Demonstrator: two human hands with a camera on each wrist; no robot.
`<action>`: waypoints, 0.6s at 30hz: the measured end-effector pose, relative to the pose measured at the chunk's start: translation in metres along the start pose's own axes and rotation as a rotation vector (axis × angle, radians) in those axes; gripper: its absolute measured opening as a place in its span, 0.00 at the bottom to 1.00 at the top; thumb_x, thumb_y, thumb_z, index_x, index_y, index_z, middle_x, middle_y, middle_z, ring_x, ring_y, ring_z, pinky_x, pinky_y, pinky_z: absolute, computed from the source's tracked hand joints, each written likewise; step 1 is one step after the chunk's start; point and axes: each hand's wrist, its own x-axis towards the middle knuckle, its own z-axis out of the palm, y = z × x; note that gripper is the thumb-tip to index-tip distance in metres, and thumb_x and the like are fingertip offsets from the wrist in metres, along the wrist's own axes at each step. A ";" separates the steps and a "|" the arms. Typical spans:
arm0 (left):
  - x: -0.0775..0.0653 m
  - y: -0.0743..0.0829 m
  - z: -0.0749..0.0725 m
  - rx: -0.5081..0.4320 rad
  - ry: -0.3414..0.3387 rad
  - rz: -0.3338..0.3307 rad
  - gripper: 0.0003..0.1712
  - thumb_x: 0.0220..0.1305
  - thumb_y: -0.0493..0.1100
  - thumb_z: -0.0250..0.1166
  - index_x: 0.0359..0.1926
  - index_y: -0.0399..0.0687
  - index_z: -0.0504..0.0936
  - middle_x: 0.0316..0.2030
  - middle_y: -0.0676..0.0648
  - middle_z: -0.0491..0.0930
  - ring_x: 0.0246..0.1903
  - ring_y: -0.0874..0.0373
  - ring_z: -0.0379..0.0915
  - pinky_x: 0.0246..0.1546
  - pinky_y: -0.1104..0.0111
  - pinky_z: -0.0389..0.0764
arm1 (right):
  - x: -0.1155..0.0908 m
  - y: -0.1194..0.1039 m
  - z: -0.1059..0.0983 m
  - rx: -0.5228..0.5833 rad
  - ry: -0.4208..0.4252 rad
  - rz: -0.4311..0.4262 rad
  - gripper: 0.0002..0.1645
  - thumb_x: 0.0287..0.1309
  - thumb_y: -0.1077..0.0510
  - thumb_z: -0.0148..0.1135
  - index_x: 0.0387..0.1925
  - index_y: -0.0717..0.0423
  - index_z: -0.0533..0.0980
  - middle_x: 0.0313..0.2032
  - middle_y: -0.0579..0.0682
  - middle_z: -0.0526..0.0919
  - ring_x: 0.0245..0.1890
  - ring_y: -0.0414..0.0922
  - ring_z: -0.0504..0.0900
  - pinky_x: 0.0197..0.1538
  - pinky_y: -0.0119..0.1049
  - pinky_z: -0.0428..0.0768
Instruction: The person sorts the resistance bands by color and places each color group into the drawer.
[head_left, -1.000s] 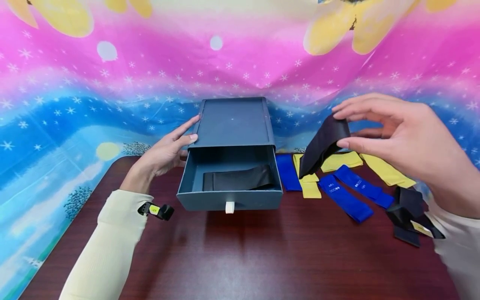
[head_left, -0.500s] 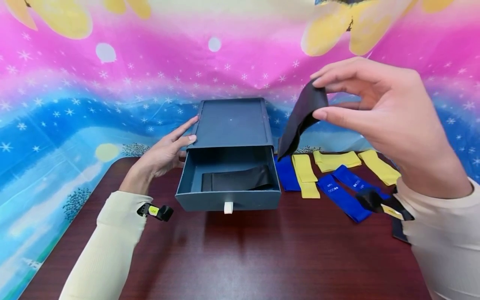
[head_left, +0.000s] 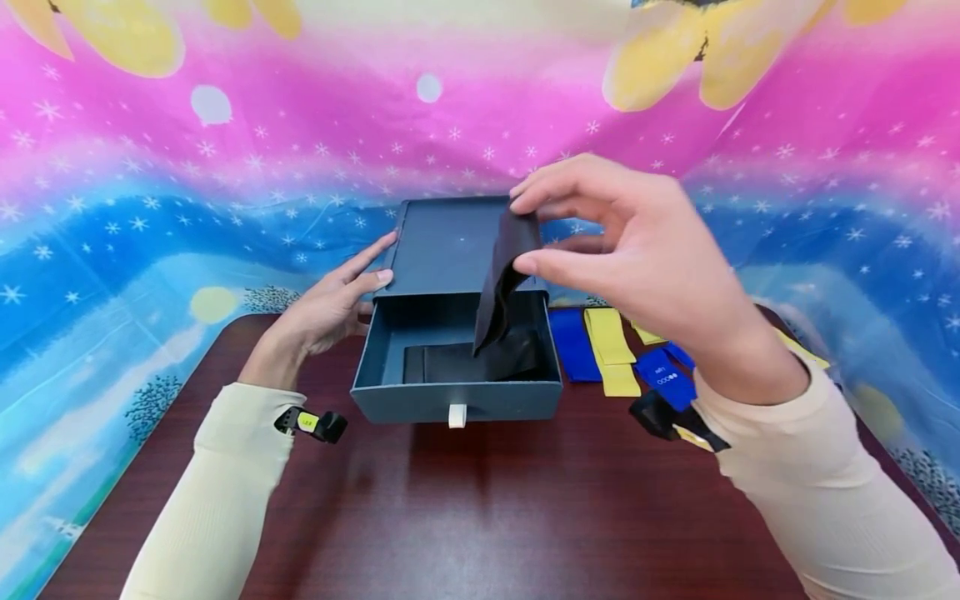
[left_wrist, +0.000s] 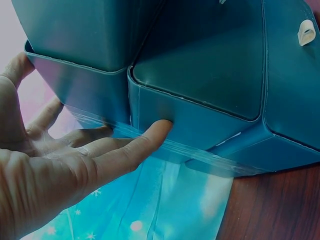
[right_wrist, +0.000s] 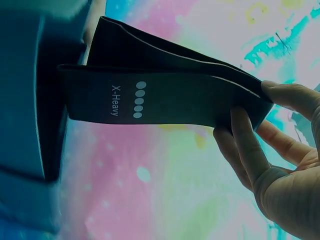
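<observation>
My right hand pinches one end of a black resistance band between thumb and fingers. The band hangs above the pulled-out drawer, its lower end near a second black band lying inside. In the right wrist view the held resistance band is a flat loop printed "X-Heavy" with a column of dots. My left hand rests against the left side of the dark blue-grey drawer box. Spread fingers touch the box wall in the left wrist view.
Blue bands and yellow bands lie on the dark wood table, right of the box; my right forearm hides part of them. A white pull tab sits on the drawer front. A patterned cloth hangs behind.
My right hand has carried the black band leftward from above the loose bands, rising and then lowering, to over the drawer. My left hand and the box have stayed put.
</observation>
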 end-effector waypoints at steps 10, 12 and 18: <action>0.001 0.000 0.000 -0.019 0.003 0.002 0.36 0.82 0.57 0.54 0.80 0.91 0.48 0.84 0.46 0.37 0.65 0.32 0.75 0.67 0.35 0.72 | 0.012 -0.006 0.042 0.097 -0.112 -0.009 0.22 0.62 0.64 0.73 0.57 0.54 0.81 0.59 0.46 0.80 0.57 0.40 0.83 0.60 0.44 0.86; 0.001 0.000 0.001 -0.027 -0.001 0.009 0.37 0.81 0.57 0.54 0.80 0.90 0.47 0.83 0.42 0.46 0.61 0.36 0.81 0.64 0.39 0.76 | 0.014 -0.007 0.051 0.101 -0.131 -0.015 0.21 0.62 0.64 0.73 0.57 0.56 0.81 0.58 0.48 0.79 0.57 0.42 0.83 0.59 0.44 0.86; 0.000 -0.001 0.000 0.003 -0.004 0.014 0.38 0.81 0.58 0.53 0.81 0.88 0.45 0.83 0.43 0.46 0.56 0.47 0.85 0.63 0.42 0.78 | 0.022 -0.007 0.077 0.127 -0.186 -0.024 0.20 0.62 0.64 0.74 0.55 0.57 0.81 0.57 0.50 0.80 0.56 0.43 0.83 0.56 0.38 0.87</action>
